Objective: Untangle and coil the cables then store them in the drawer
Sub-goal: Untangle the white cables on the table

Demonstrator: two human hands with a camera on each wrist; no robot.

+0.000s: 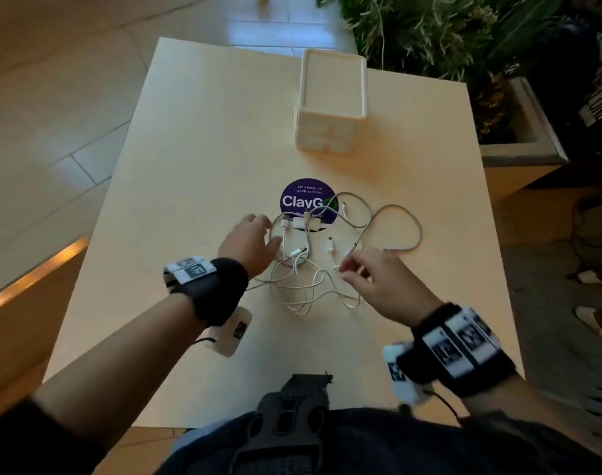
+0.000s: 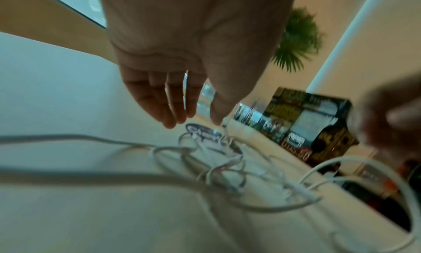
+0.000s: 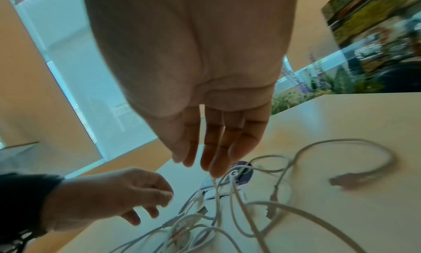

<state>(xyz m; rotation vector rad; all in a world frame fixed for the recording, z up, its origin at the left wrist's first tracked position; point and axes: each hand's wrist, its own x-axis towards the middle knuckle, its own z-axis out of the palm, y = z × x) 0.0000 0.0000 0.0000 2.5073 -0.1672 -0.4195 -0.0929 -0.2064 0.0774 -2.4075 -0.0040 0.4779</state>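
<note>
A tangle of white cables [image 1: 303, 269] lies on the middle of the pale table [image 1: 196, 159], partly over a purple round sticker [image 1: 303, 198]. A greyer cable loop [image 1: 418, 231] spreads out to the right. My left hand [image 1: 267, 233] hovers at the tangle's left edge with relaxed fingers and holds nothing; the left wrist view shows it [image 2: 193, 120] above the cables [image 2: 218, 167]. My right hand [image 1: 347, 267] reaches in from the right with straight fingers [image 3: 214, 167], whose tips touch a white strand [image 3: 216, 190]. A small white drawer unit [image 1: 327, 132] stands further back, its drawers closed.
A planter [image 1: 526, 138] with green plants stands off the table's far right corner. A wooden bench edge [image 1: 35, 269] runs along the left. The floor beyond is tiled. Bare table lies left of the cables and between them and the drawer unit.
</note>
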